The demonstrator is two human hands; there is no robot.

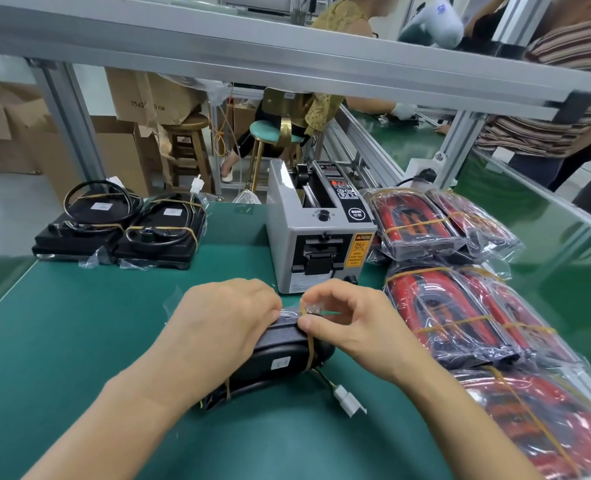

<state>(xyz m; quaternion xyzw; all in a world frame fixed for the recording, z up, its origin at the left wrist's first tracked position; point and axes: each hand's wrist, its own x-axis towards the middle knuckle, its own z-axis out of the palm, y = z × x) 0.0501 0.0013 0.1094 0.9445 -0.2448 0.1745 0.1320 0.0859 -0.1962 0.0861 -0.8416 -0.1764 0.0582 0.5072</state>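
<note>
A black plastic lamp unit (280,355) with a white label and yellow rubber bands lies on the green mat (79,341) in front of me. Its wire ends in a white connector (347,400) at the lower right. My left hand (217,323) lies over the unit's far left end, fingers curled down onto it. My right hand (349,320) pinches a small clear plastic piece (309,308) at the unit's top edge, by a rubber band.
A grey tape dispenser machine (318,237) stands just behind my hands. Two more black units (120,230) with coiled wires lie at the back left. Bagged red lamps (460,306) are stacked along the right. An aluminium frame (287,64) crosses overhead. People work beyond it.
</note>
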